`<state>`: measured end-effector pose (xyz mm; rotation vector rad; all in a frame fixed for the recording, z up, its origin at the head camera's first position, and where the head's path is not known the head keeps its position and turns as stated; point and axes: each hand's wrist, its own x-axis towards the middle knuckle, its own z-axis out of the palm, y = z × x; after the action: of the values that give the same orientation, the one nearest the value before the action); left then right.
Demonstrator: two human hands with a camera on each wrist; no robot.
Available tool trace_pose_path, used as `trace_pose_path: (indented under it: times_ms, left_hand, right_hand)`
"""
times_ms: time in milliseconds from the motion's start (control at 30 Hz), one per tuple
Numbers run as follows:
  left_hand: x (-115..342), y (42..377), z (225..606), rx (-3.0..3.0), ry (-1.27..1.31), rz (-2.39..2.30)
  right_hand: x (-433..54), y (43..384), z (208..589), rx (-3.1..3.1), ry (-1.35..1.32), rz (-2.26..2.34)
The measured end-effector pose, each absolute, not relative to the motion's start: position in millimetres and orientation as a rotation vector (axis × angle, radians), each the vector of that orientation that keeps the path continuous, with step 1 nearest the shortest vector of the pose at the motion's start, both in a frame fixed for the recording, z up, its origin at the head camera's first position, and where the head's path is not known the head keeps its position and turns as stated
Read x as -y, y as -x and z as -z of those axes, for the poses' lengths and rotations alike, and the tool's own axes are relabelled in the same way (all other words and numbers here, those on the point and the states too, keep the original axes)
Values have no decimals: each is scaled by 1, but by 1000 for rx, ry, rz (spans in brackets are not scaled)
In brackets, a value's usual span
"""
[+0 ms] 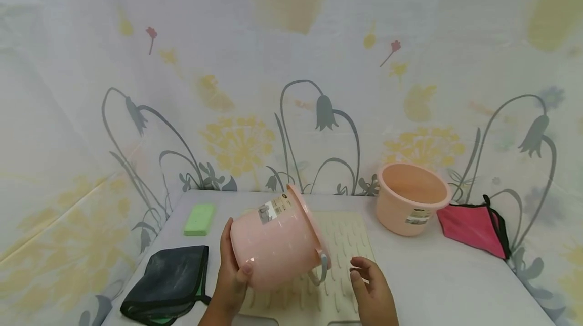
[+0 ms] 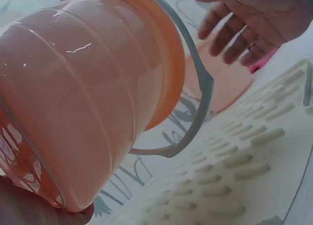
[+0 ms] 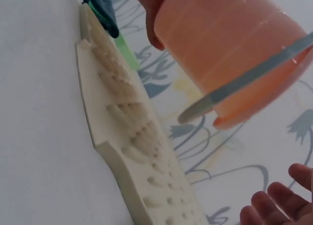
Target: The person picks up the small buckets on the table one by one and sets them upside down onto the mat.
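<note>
A pink plastic bucket with a grey handle is tipped on its side above a cream ridged board. My left hand grips it by the base, thumb on the lower wall and fingers behind the bottom. The bucket's mouth faces right, and its handle hangs loose below the rim. To the right of the handle is my right hand, apart from the bucket, its fingers relaxed and holding nothing. In the right wrist view a gap shows between the right fingers and the bucket.
A second, peach bucket stands upright at the back right, with a pink-red cloth beside it. On the left lie a green sponge block and a folded dark cloth. A flower-patterned curtain hangs behind the white table.
</note>
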<state>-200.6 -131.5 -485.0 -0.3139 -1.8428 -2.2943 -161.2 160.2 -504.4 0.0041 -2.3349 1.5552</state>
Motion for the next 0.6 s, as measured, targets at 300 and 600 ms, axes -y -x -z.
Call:
trace_pose_path:
  times_ms: [300, 600]
  left_hand:
    - [148, 197, 485, 1819, 314, 2231]
    - [164, 192, 476, 1851, 283, 2159]
  right_hand:
    - [-206, 167, 522, 2702, -134, -1004]
    - [-242, 177, 567, 2652, -450, -690]
